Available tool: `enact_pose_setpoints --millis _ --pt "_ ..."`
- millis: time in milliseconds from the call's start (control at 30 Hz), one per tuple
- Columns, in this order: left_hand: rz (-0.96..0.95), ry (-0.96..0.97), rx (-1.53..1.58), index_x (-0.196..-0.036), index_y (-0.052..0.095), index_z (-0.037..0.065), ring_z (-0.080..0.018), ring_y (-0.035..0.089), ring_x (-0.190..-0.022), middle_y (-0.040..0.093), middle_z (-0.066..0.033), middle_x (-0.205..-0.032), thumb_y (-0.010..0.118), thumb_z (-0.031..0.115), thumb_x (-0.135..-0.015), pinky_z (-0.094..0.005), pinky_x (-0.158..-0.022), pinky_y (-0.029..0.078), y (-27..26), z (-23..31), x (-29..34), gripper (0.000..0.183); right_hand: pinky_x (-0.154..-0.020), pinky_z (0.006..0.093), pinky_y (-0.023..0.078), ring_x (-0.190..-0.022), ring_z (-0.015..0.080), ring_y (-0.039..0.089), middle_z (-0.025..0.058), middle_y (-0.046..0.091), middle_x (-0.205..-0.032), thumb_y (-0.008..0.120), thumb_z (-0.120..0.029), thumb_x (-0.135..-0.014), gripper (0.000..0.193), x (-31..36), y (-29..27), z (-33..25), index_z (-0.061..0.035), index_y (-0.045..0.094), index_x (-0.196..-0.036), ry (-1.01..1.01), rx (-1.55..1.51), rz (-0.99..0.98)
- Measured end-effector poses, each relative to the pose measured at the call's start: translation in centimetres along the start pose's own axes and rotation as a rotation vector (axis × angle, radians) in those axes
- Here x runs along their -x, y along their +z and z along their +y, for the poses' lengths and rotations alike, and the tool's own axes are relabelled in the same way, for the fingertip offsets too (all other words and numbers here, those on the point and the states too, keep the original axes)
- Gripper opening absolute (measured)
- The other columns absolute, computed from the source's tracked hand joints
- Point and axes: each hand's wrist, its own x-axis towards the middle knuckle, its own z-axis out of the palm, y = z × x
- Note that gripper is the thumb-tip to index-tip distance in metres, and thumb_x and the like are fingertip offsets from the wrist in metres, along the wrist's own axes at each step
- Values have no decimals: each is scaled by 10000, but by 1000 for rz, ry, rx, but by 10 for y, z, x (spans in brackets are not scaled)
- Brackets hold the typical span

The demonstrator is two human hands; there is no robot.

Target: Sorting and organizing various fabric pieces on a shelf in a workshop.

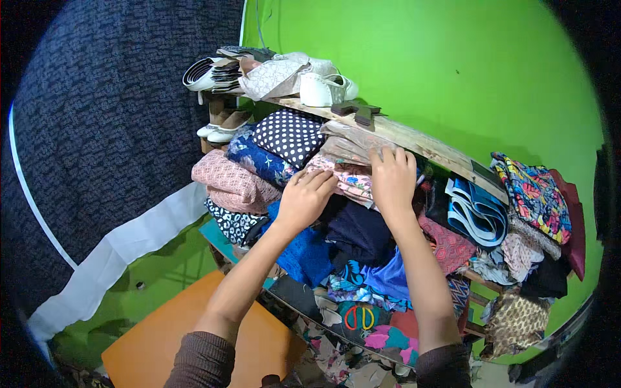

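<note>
My left hand (306, 199) lies on the near left edge of a folded pink floral cloth (352, 180), fingers stretched out over it. My right hand (394, 178) rests at the right end of a folded beige cloth (354, 141) that seems to be in clear plastic. Its fingers are apart and slightly bent over the edge; the fingertips' undersides are hidden. The beige cloth sits on the floral one. Left of both is a black cloth with white dots (289, 137), on top of a blue floral cloth (253, 157).
A wooden shelf board (414, 144) runs above the piles, carrying white shoes (317, 89). A pink knitted cloth (231, 181) lies at left, a multicoloured cloth (533, 197) at right. Yellow-handled scissors (367, 317) lie below. An orange panel (194, 323) stands at lower left.
</note>
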Motion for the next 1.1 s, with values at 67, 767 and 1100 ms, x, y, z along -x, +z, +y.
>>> enact_pose_setpoints --millis 67,767,1100 --pt "-8 -21 -7 -1084 643 103 -202 586 -1076 646 -50 -1121 620 174 -818 -401 -941 427 -9 -8 4 276 -936 423 380 -1077 289 511 146 595 -1086 591 -159 -751 271 -3 -7 -14 -28 647 -982 22 -22 62" --pt "-213 -298 -165 -1251 535 59 -274 522 -1164 514 -127 -1323 649 189 -743 -411 -975 410 -21 -187 75 536 -992 443 356 -1125 323 502 183 576 -1130 623 -203 -754 446 -95 111 -214 -27 571 -1159 -267 -241 55" --pt "-362 -267 -149 -1394 397 98 -286 421 -1302 373 -125 -1467 690 219 -740 -431 -1063 342 -7 -240 77 726 -720 377 534 -910 358 632 287 583 -1127 511 -141 -868 460 -126 171 -218 -150 493 -1328 -150 62 -208"
